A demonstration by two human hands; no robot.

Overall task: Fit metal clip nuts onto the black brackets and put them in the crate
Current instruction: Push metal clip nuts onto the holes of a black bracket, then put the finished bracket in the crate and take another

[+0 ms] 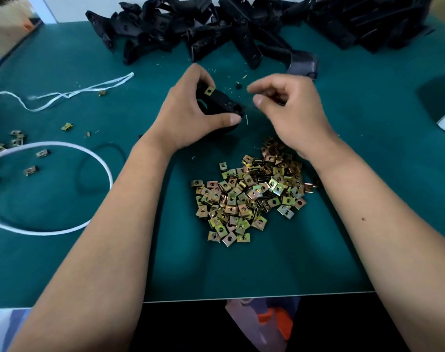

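My left hand (191,115) grips a black bracket (222,104) above the green table, thumb on its near edge. One brass-coloured clip nut (209,91) sits on the bracket's upper edge. My right hand (290,110) hovers just to the right, blurred, with its fingers curled; whether they pinch anything I cannot tell. A heap of loose clip nuts (249,196) lies on the table below both hands. No crate is in view.
A large pile of black brackets (241,26) fills the table's far side. White cord (64,94) and a white hoop (99,161) lie at the left, with scattered clip nuts (30,170) around them. The table's near edge (254,298) runs below the heap.
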